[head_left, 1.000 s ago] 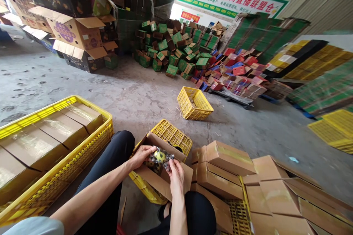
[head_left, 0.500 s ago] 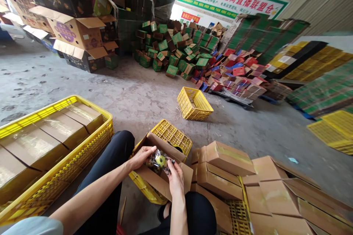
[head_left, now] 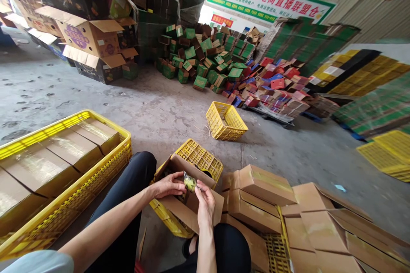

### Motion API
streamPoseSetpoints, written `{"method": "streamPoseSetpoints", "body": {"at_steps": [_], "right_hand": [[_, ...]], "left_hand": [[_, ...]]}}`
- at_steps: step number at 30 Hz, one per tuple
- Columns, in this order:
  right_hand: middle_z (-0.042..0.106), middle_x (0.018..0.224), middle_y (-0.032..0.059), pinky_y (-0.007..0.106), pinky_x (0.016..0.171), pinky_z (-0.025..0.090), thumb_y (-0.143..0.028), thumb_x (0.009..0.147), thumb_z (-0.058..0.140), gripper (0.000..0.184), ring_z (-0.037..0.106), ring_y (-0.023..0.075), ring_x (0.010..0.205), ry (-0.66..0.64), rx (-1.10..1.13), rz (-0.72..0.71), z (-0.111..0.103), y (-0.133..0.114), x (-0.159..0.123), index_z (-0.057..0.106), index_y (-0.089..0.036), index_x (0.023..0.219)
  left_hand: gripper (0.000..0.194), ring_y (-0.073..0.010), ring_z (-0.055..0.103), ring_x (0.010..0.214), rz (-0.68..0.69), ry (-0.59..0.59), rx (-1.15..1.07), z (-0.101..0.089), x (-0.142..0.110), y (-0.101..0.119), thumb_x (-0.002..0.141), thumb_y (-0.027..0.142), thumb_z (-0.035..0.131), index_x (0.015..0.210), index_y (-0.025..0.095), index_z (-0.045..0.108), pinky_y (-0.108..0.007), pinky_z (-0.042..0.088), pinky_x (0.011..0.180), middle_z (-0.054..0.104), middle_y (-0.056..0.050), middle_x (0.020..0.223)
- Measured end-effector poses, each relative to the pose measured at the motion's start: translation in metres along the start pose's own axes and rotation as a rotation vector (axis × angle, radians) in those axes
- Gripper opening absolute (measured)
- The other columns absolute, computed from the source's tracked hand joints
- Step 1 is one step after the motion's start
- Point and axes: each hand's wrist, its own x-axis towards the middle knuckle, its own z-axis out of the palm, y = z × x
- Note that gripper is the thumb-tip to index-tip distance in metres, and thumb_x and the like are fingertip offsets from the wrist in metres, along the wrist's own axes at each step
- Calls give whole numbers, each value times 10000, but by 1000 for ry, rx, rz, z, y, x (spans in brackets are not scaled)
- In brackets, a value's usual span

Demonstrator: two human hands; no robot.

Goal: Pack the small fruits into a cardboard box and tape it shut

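A yellow-green round fruit in clear plastic wrap (head_left: 189, 183) is held between my two hands, above an open cardboard box (head_left: 178, 213). My right hand (head_left: 205, 203) pinches the twisted end of the wrap on the right. On the other side, the curled fingers of my left hand (head_left: 168, 186) close against the fruit's left side. The box rests on an upturned yellow plastic crate (head_left: 201, 155) between my knees. What lies inside the box is mostly hidden by my hands and its flaps.
At left, a yellow crate (head_left: 126, 147) holds a row of taped cartons (head_left: 68, 147). Stacked cardboard boxes (head_left: 265, 183) stand by my right knee. Another yellow crate (head_left: 226, 121) sits ahead on the concrete floor. Green boxes (head_left: 200, 82) and red boxes (head_left: 277, 83) lie heaped behind.
The wrap, spread loosely between my hands before, is now gathered tightly around the fruit. My left fingers have moved slightly right and closer to my right hand. The boxes have not moved.
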Motion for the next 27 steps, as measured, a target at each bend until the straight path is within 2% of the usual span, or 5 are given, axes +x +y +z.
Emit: {"method": "streamPoseSetpoints", "body": {"at_steps": [5,14,17,20,27], "right_hand": [[734,1352,104,519,1168,411,-412,739,840,188,577,351,1371,-134,-80,-67,0,1,-1,763,-241,756],[691,1430,58,521,1252,274,-325,781,718,178,413,333,1515,-157,-241,-151,-3,1,-1,719,-254,618],[662,1466,74,501,1205,381,-418,779,775,174,526,332,1430,-49,-89,-58,-2,1,-1,787,-249,820],[712,1375,101,450,1012,566,-537,721,851,495,657,316,1263,68,50,124,0,6,-1,772,-256,1121],[795,980,63,289,688,597,-503,515,976,538,704,198,812,129,80,231,-1,11,2,803,-211,931]], "left_hand": [[927,-232,767,1014,36,-45,-92,7,-5,6,734,345,974,1516,258,484,-362,577,941,696,-139,1277],[579,-154,709,809,213,208,-82,-1,7,1,678,430,991,1049,184,621,-287,601,755,702,-44,1012],[568,-163,700,850,260,225,-93,-3,7,1,675,401,994,1041,185,618,-295,604,770,700,-45,1012],[566,-173,696,887,273,201,-73,-1,5,2,695,366,983,1104,190,633,-299,599,779,698,-58,1061],[810,-224,695,1012,272,132,-73,4,2,4,682,272,987,1396,240,605,-349,582,855,667,-88,1203]]}}
